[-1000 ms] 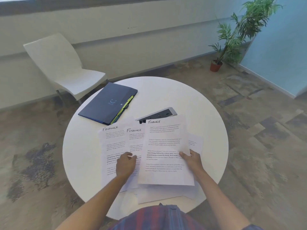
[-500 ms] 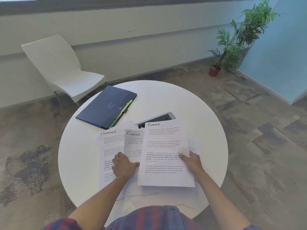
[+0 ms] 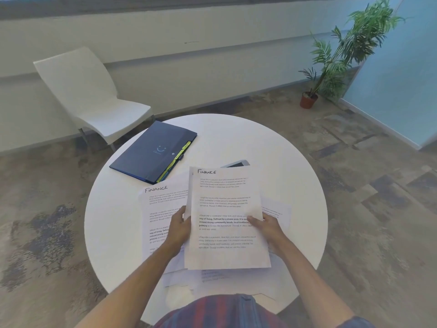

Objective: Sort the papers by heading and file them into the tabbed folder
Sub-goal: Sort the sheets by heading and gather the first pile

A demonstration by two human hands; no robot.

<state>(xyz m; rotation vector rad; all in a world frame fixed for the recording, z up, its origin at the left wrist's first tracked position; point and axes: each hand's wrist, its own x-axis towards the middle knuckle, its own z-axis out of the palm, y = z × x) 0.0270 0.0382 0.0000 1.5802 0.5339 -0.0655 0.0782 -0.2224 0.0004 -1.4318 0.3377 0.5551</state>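
Two sheets headed FINANCE (image 3: 224,223) are held stacked together above the round white table (image 3: 283,162). My left hand (image 3: 181,227) grips their left edge and my right hand (image 3: 266,227) pinches their right edge with the thumb on top. Another FINANCE sheet (image 3: 160,209) lies flat on the table to the left, partly under my left hand. More papers (image 3: 276,211) peek out beneath and to the right; their headings are hidden. The dark blue tabbed folder (image 3: 151,155) lies closed at the back left, yellow-green tabs along its right edge.
A grey device (image 3: 236,164) shows just behind the held sheets. A white chair (image 3: 89,95) stands beyond the table's left side. A potted plant (image 3: 335,55) stands on the floor at the far right, by a blue wall.
My left hand picked up the middle FINANCE sheet and brought it under the one in my right hand. Both sheets are now lifted together, and one FINANCE sheet stays on the table.
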